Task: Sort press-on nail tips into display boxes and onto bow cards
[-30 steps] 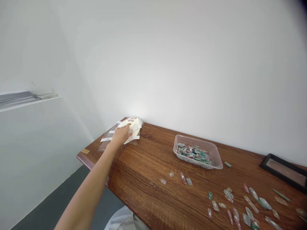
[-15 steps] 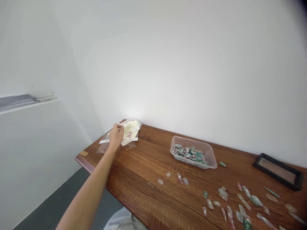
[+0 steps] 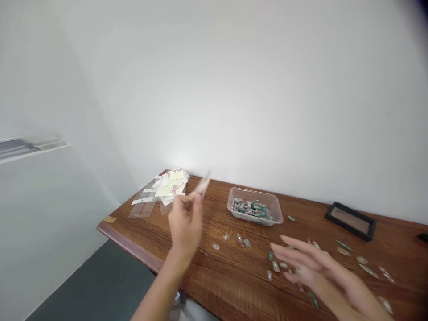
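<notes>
My left hand (image 3: pixel 185 223) is raised above the wooden table and pinches a narrow clear plastic sleeve (image 3: pixel 202 186), which is blurred by motion. Behind it lies a loose pile of clear plastic bags and cream cards with a pink bow print (image 3: pixel 163 189). My right hand (image 3: pixel 310 267) hovers open, fingers spread, over scattered polished green and pink stone pieces (image 3: pixel 276 266). It holds nothing and partly hides some of them. Several small clear pieces (image 3: pixel 239 240) lie between my hands.
A clear plastic tray (image 3: pixel 254 207) heaped with similar stone pieces stands near the wall. A black shallow frame (image 3: pixel 351 221) lies to the right. The table's (image 3: pixel 133 243) left corner and front edge drop to a dark floor. A white wall runs behind.
The view has swung back and left. My left hand has lifted away from the pile with a clear sleeve pinched in it. My right hand has come into view over the scattered pieces.
</notes>
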The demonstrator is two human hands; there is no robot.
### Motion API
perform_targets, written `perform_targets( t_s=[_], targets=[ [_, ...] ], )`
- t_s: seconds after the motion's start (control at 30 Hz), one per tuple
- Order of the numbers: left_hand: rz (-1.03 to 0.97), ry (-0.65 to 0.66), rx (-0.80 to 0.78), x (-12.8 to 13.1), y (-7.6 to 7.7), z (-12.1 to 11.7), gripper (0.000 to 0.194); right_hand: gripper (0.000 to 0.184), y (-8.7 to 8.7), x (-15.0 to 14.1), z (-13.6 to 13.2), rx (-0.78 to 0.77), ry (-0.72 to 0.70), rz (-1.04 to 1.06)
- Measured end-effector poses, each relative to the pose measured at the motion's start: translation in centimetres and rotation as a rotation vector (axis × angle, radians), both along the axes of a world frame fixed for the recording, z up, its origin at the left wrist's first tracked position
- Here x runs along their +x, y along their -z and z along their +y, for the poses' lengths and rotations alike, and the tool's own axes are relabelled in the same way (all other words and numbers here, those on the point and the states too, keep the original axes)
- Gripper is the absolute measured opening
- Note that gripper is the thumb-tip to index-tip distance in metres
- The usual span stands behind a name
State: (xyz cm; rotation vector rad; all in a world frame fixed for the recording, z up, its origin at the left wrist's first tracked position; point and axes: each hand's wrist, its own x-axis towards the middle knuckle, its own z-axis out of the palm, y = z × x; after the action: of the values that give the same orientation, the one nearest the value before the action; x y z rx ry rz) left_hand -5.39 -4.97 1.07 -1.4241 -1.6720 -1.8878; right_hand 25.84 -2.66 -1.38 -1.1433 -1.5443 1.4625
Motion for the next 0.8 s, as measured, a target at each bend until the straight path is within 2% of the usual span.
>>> perform_targets(
  t_s=[0.03,0.1,0.13,0.2,0.27,0.4,0.5,0.6,0.7,0.8],
  targets=[
    [0.070,0.059,0.011,1.9,0.3,-0.6,0.004,0.062,-1.2,-1.9,-0.7,-0.053,-0.042,0.056],
    [0.237,0.212,0.037,4.9,0.9,-1.8,0.014,0.066,-2.8,-5.1,-1.6,-0.108,-0.144,0.218],
    [0.320,0.300,0.057,6.0,1.2,-2.2,0.020,0.063,-3.1,-6.1,-1.9,-0.095,-0.148,0.302],
    [0.429,0.421,0.111,7.4,1.6,-2.9,0.030,0.058,-3.2,-7.1,-2.1,-0.088,-0.135,0.400],
    [0.484,0.473,0.170,7.9,1.8,-3.3,0.033,0.053,-2.8,-7.0,-2.4,-0.127,-0.128,0.455],
    [0.548,0.488,0.220,8.1,2.2,-3.6,0.022,0.054,-2.2,-6.4,-3.4,-0.224,-0.133,0.505],
    [0.575,0.468,0.202,8.3,2.5,-3.7,0.013,0.054,-1.5,-6.3,-3.9,-0.263,-0.022,0.488],
    [0.605,0.412,0.183,8.6,3.1,-3.8,0.014,0.055,0.2,-6.4,-3.7,-0.291,0.118,0.432],
    [0.630,0.348,0.146,8.8,3.6,-3.7,0.022,0.058,1.9,-6.4,-3.3,-0.233,0.204,0.332],
    [0.627,0.321,0.118,8.9,3.8,-3.6,0.021,0.063,2.3,-6.4,-3.1,-0.147,0.246,0.224]
  ],
)
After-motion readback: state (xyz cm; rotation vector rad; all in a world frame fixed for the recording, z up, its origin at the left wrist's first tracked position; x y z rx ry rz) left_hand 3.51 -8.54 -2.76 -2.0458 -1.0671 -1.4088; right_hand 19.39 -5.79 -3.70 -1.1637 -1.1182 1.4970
